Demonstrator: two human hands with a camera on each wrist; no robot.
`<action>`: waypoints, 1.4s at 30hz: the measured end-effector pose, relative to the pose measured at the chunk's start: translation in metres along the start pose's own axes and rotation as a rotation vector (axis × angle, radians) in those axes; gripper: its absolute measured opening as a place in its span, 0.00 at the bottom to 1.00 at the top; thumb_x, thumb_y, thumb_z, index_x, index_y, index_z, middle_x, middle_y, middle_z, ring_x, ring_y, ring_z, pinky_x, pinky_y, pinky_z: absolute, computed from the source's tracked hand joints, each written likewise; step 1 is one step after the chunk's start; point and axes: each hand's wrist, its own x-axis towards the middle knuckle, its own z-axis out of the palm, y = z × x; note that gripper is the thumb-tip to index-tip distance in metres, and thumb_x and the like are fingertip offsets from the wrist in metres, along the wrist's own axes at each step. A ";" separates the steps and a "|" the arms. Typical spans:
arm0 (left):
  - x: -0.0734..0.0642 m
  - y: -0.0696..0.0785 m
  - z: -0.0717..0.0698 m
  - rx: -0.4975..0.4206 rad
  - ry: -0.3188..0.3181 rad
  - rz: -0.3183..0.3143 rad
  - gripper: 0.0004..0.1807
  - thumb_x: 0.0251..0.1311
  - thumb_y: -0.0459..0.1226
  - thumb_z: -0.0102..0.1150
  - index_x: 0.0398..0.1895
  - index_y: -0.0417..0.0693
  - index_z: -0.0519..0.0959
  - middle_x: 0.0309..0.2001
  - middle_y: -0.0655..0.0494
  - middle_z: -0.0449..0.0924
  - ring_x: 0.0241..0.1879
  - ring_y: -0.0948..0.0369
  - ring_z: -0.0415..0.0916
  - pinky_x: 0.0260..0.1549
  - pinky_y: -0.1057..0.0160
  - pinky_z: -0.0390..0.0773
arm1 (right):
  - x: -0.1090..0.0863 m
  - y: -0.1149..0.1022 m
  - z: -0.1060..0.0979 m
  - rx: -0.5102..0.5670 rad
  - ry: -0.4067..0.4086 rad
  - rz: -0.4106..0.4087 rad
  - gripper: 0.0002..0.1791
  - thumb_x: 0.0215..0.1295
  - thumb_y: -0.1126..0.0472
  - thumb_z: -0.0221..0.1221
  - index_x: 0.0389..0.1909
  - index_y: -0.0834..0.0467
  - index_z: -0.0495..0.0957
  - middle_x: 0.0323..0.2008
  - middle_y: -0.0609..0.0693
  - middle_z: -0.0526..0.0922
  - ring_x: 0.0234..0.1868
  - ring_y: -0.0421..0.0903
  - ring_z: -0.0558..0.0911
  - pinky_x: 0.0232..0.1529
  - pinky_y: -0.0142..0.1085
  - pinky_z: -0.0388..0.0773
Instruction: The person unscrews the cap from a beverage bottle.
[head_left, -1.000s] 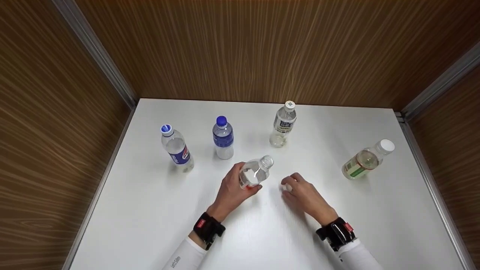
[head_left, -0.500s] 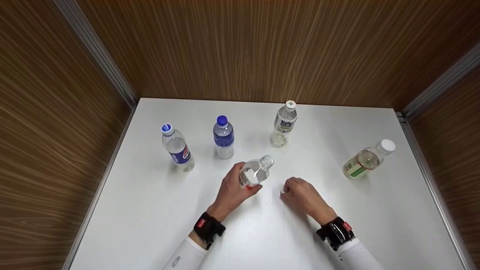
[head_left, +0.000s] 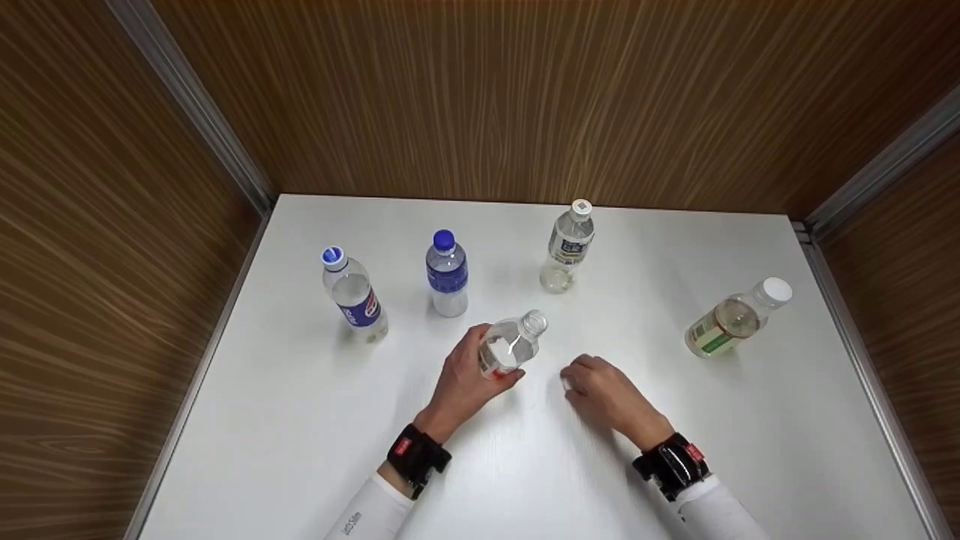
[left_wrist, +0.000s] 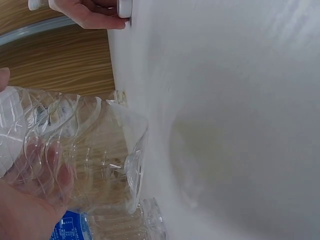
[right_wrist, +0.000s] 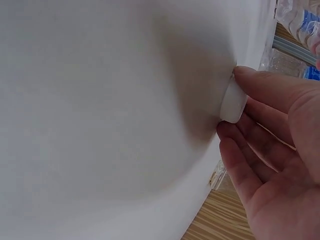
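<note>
My left hand (head_left: 461, 382) grips a clear, ribbed plastic bottle (head_left: 514, 341) around its body. The bottle tilts to the right, its mouth uncapped, and its base stands over the white table in the left wrist view. To the right of it, my right hand (head_left: 611, 394) is low over the table, pinching a white bottle cap (right_wrist: 232, 102) between thumb and fingertips. The cap stands on its edge at the tabletop. From the head camera the fingers hide most of the cap.
Behind the hands stand a bottle with a blue-and-white cap (head_left: 358, 304), a blue-capped bottle (head_left: 448, 279) and a white-capped bottle (head_left: 568, 249). A green-labelled bottle (head_left: 727, 326) is at the right. Wood-grain panels (head_left: 480, 97) enclose the white table (head_left: 300, 450).
My right hand's raised fingers have come down closer about the cap, with a slight shift of grip since. The left hand and its bottle have stayed in place.
</note>
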 end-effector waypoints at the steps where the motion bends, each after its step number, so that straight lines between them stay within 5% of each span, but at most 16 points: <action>1: 0.000 0.000 0.000 -0.002 -0.001 -0.002 0.41 0.47 0.44 0.83 0.61 0.41 0.71 0.55 0.46 0.81 0.54 0.51 0.80 0.54 0.48 0.79 | 0.000 0.000 0.000 0.001 0.004 -0.006 0.16 0.50 0.74 0.73 0.41 0.64 0.85 0.40 0.54 0.84 0.42 0.51 0.83 0.44 0.45 0.82; 11: 0.001 0.001 -0.001 -0.016 -0.019 -0.038 0.41 0.47 0.45 0.83 0.62 0.42 0.71 0.56 0.46 0.81 0.55 0.50 0.79 0.55 0.47 0.78 | -0.001 0.002 0.000 0.015 -0.025 0.052 0.17 0.53 0.71 0.72 0.45 0.64 0.84 0.42 0.54 0.82 0.43 0.51 0.83 0.46 0.46 0.82; 19: 0.003 0.003 0.001 -0.045 -0.008 -0.040 0.42 0.47 0.45 0.83 0.62 0.41 0.70 0.57 0.45 0.80 0.56 0.50 0.79 0.55 0.45 0.78 | 0.007 -0.009 -0.016 0.030 0.025 0.112 0.28 0.58 0.58 0.75 0.57 0.66 0.80 0.51 0.57 0.83 0.52 0.55 0.83 0.55 0.49 0.80; 24: 0.006 0.009 0.007 -0.108 0.006 -0.016 0.46 0.48 0.44 0.83 0.66 0.41 0.65 0.60 0.43 0.78 0.59 0.49 0.78 0.58 0.45 0.77 | 0.019 -0.031 -0.031 0.192 0.105 0.147 0.34 0.65 0.49 0.71 0.67 0.61 0.75 0.62 0.54 0.80 0.62 0.54 0.80 0.59 0.51 0.78; 33: 0.006 0.016 0.018 -0.281 -0.046 -0.076 0.48 0.48 0.43 0.82 0.69 0.39 0.65 0.64 0.44 0.76 0.62 0.50 0.75 0.63 0.45 0.72 | 0.038 -0.060 -0.027 0.645 0.180 0.168 0.43 0.62 0.60 0.74 0.76 0.61 0.64 0.68 0.52 0.75 0.66 0.50 0.77 0.62 0.49 0.77; 42: 0.008 0.014 0.022 -0.302 -0.102 0.045 0.51 0.47 0.40 0.83 0.73 0.43 0.61 0.67 0.46 0.73 0.65 0.53 0.72 0.67 0.48 0.70 | 0.045 -0.071 -0.023 0.729 0.194 0.193 0.45 0.56 0.62 0.77 0.72 0.63 0.65 0.63 0.53 0.80 0.63 0.50 0.79 0.63 0.47 0.76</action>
